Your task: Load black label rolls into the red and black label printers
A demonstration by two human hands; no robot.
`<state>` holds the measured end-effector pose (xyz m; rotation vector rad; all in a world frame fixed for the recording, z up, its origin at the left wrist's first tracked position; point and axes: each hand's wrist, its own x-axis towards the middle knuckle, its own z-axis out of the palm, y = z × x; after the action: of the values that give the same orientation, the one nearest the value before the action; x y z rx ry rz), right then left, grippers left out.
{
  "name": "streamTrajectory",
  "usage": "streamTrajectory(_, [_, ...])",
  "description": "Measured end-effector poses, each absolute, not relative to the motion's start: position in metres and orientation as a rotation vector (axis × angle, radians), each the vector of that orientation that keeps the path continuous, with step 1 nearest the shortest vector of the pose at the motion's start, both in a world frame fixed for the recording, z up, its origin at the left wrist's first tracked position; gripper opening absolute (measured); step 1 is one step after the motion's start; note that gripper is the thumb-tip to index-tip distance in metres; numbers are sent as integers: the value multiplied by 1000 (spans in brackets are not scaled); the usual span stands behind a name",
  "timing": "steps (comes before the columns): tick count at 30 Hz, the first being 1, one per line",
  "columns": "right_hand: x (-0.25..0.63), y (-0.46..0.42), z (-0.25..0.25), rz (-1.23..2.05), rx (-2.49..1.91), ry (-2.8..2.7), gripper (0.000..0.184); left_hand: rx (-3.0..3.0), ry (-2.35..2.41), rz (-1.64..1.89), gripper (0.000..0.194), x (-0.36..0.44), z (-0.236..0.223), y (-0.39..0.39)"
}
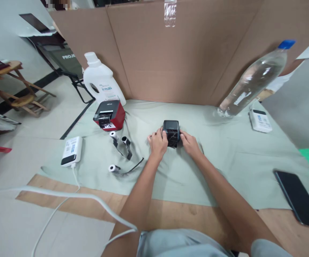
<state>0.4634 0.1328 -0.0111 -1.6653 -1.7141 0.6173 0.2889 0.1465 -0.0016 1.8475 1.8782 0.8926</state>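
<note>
A small dark, boxy device that looks like a mini label printer [171, 125] rests on the pale green cloth [234, 160], with a glossy black strip over its front. My left hand [158, 143] grips its left side, the thumb lying near the strip. Against the right side press the fingers of my right hand [190, 143]. To the left lie a small white roll with a black strip [113, 135], a dark-cored roll [125, 140] and another white roll [114, 168] trailing a thin black tail.
A red and black printer [118, 116] stands at the left before a white jug [104, 80]. Cardboard [170, 60] walls off the back. A tilted clear bottle [253, 85], white power banks [72, 151] on both sides, a phone [300, 198] and a white cable [90, 195] surround the workspace.
</note>
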Motion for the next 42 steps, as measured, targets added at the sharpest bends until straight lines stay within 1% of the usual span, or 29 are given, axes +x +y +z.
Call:
streamTrajectory(7, [472,139,-5,582,-1662,-1819,52,1920,1851,896,43,286,-1,147])
streamTrajectory(17, [481,160,30,580,-1735,-2130,39,2005,1877,838,43,284,-3,147])
streamTrajectory(23, [484,161,26,663,-1701,-2087,31,2016,1840,784,44,278,1,148])
streamTrajectory(26, [484,155,14,680,-1691,-1967,37,1943,1764,772,46,270,3,152])
streamTrajectory(33, [476,146,-13,510,-1652,-1693,47,1813,1554,806,49,257,1,163])
streamTrajectory(37, [473,147,-16,523,-1674,-1661,48,1835,1605,750,53,256,-4,165])
streamTrajectory(42, [475,151,-10,604,-1652,-1692,49,1948,1702,715,45,259,-3,163])
